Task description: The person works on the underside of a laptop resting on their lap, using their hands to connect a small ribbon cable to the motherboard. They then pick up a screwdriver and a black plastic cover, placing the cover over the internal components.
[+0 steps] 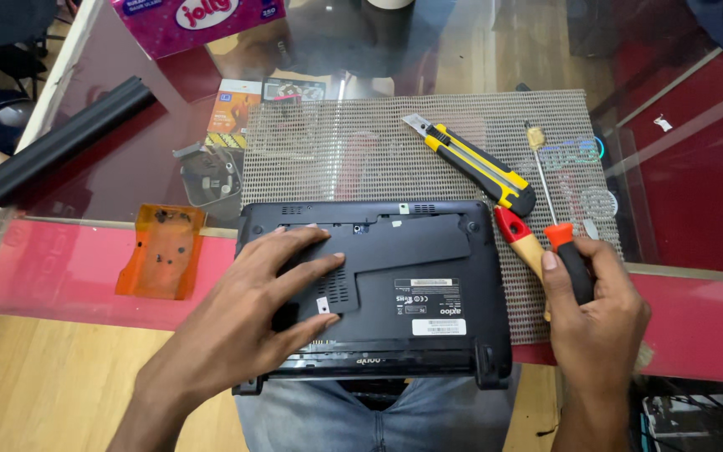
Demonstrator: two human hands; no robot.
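My left hand (pixel 248 322) flat, fingers spread, pressing black laptop (pixel 395 276), upside down on mesh mat (pixel 361 142). Right hand (pixel 592 314) wrapped around screwdriver (pixel 558 226) beside laptop. Tip maybe off any screw. Keep pressing flat; stand tip straight.

You're at a home repair spot: a glass desk (pixel 85 176) carrying a mesh mat (pixel 361 151), a utility knife (pixel 470 163), screwdrivers (pixel 546 192), a tissue box (pixel 198 21), wooden floor (pixel 35 393) below.
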